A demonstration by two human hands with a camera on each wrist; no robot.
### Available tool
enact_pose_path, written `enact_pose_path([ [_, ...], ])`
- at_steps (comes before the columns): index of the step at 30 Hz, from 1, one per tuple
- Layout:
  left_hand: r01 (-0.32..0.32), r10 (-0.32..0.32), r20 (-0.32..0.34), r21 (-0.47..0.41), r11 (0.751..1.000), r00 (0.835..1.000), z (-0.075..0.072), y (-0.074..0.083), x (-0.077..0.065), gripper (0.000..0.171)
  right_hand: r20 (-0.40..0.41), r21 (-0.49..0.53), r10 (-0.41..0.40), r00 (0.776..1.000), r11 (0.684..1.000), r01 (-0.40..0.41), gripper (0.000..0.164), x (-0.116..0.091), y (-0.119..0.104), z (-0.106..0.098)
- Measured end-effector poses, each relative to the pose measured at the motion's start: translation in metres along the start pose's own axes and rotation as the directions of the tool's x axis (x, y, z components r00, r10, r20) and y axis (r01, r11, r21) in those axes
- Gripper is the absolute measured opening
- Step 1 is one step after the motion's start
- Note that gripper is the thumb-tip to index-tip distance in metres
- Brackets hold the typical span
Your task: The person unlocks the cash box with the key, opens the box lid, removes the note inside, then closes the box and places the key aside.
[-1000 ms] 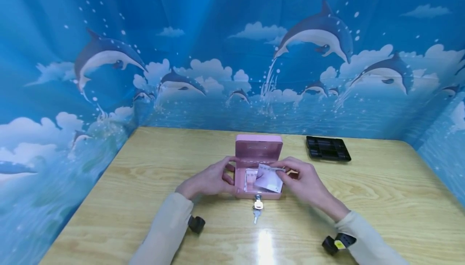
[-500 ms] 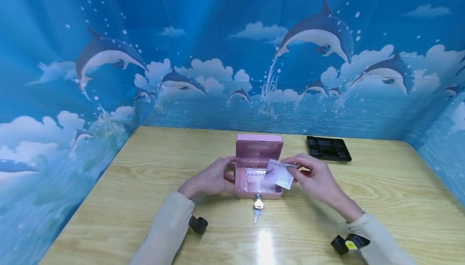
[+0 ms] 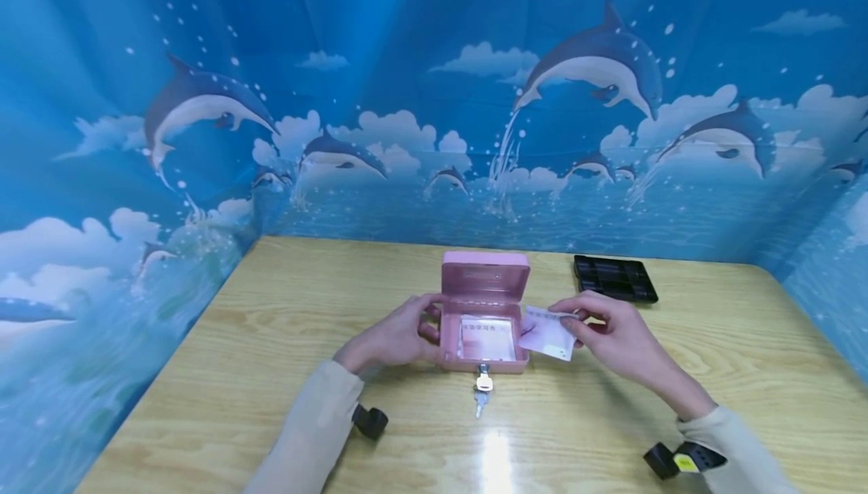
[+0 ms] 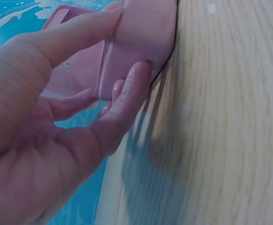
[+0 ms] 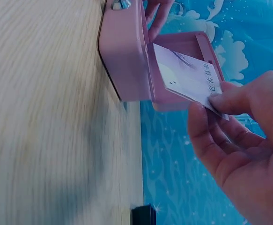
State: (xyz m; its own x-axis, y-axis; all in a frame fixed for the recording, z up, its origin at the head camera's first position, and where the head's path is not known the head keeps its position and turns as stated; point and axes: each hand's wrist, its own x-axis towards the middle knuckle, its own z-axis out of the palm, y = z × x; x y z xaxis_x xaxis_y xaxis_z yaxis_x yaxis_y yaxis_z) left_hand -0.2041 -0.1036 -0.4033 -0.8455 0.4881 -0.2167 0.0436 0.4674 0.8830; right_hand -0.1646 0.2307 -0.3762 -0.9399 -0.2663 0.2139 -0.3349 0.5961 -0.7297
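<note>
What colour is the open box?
The box is pink, seen best in the head view.

Pink box (image 3: pixel 485 284), pale lilac card (image 3: pixel 546 335), silver keys (image 3: pixel 484 383), black tray (image 3: pixel 615 279), blue dolphin-print backdrop (image 3: pixel 407 35), yellowish wood-grain table (image 3: pixel 210 381)

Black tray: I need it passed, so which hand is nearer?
Right: the right hand is in front of the black tray; the left hand is farther left, gripping the pink box.
</note>
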Motion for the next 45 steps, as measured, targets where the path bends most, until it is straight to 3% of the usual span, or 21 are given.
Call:
enact_pose_path([
  [14, 0.002, -0.002, 0.021, 0.0, 1.0, 1.0, 0.001, 0.0, 0.0, 0.099, 0.033, -0.033, 0.029, 0.999, 0.999, -0.028, 0.026, -0.008, 0.013, -0.018],
  [26, 0.006, -0.006, 0.018, -0.013, 1.0, 1.0, 0.001, 0.002, 0.002, 0.099, 0.022, -0.191, -0.004, 1.0, 0.982, 0.008, 0.026, -0.005, 0.039, -0.033],
  [31, -0.014, 0.013, 0.025, 0.004, 1.0, 1.0, 0.0, 0.001, 0.003, 0.099, 0.033, -0.276, -0.042, 0.999, 0.96, 0.049, 0.026, 0.001, 0.047, -0.035],
  [38, -0.013, 0.012, 0.019, 0.031, 0.999, 1.0, 0.0, 0.002, 0.001, 0.1, 0.083, -0.389, -0.158, 0.984, 0.904, 0.177, 0.028, 0.014, 0.059, -0.027],
  [45, -0.009, 0.009, 0.009, 0.041, 0.999, 1.0, 0.001, 0.004, 0.001, 0.095, 0.157, -0.426, -0.146, 0.977, 0.882, 0.2, 0.024, 0.024, 0.065, -0.021],
])
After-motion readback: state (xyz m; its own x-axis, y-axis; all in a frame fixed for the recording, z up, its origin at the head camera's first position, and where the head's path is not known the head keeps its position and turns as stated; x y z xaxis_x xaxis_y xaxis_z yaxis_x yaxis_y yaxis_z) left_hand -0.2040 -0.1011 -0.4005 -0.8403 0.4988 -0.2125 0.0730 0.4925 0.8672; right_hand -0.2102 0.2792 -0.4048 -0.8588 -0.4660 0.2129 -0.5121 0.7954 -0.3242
